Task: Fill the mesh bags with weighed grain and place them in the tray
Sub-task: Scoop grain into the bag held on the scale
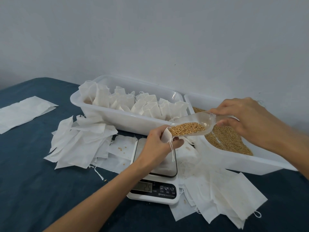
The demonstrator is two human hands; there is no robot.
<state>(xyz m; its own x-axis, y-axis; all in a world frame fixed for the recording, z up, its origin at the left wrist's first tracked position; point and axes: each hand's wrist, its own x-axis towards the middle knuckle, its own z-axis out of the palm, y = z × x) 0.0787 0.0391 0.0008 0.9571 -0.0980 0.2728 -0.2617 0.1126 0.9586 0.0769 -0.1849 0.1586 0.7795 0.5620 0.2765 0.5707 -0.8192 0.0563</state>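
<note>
My left hand (156,144) holds the mouth of a white mesh bag (167,136) open above the kitchen scale (155,178). In my right hand (242,118) is the handle of a clear plastic scoop (197,122), tilted down toward the bag's mouth. Golden grain (187,128) lies in the scoop's front end, at the bag's rim. A white tray (117,118) at the back holds several filled mesh bags (145,104) standing upright. To its right, a second white tray (234,161) holds loose grain (225,139).
Empty white mesh bags lie in a heap (80,143) left of the scale and another heap (217,195) to its right. A flat stack of bags (25,111) lies at far left on the dark blue table cover (41,190). A pale wall stands behind the trays.
</note>
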